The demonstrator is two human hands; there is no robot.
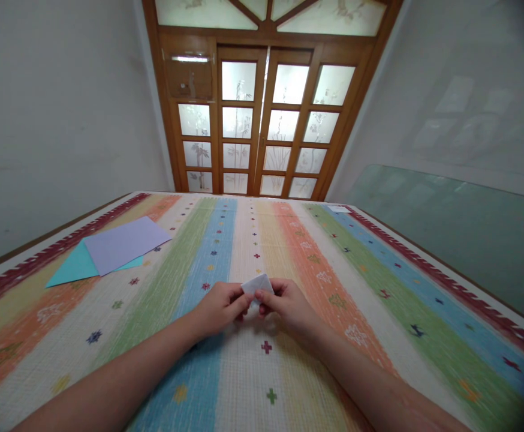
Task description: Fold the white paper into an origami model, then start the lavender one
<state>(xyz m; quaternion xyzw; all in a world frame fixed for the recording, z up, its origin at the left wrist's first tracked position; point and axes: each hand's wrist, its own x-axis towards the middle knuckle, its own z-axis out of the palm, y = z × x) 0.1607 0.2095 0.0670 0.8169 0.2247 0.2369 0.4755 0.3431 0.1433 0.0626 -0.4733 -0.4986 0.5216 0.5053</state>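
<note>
A small folded piece of white paper [258,282] is held up between both hands, just above the middle of the striped cloth. My left hand [223,307] pinches its lower left side between thumb and bent fingers. On the other side, my right hand [284,302] grips the paper with the thumb across its front and the fingers curled behind. The two thumbs are close together at its lower edge. The fingers partly cover the paper, so its full folded shape cannot be made out.
A purple sheet of paper [127,245] lies over a turquoise sheet [74,265] on the left of the striped tablecloth [190,384]. A small white item [339,209] lies at the far right edge. Beyond the table stand wooden doors [262,120] with frosted panes.
</note>
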